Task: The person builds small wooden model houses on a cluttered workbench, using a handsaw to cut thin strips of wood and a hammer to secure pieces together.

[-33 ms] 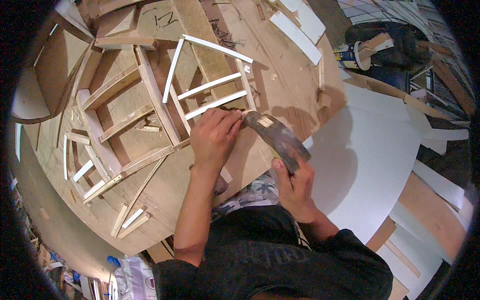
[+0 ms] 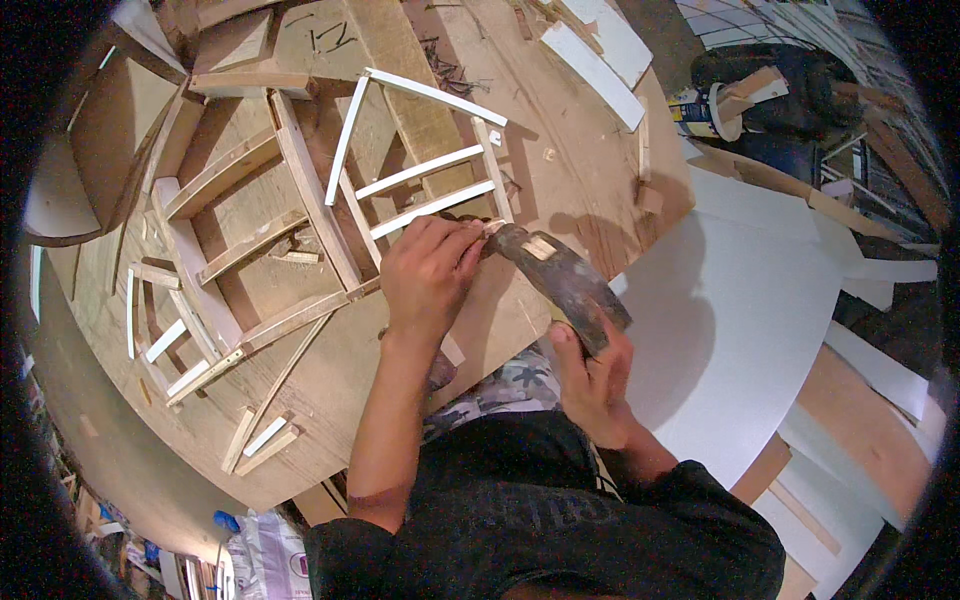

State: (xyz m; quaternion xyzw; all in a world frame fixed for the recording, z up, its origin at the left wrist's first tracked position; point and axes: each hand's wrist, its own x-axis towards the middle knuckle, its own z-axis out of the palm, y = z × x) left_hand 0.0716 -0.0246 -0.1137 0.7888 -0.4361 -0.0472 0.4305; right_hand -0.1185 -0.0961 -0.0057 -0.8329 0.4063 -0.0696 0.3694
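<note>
Nearest, we are gripping a dark metal-headed tool in the right hand, its narrow end just beside our left fingertips. Our left hand is curling at the near end of a white-edged, house-shaped frame; we cannot tell what it is pinching. We should be striking lightly, clear of those fingertips. Beyond, nails are lying loose.

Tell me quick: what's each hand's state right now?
Left hand: closed at the near end of the house-shaped frame; exact hold hidden.
Right hand: closed, holding the dark tool.
</note>
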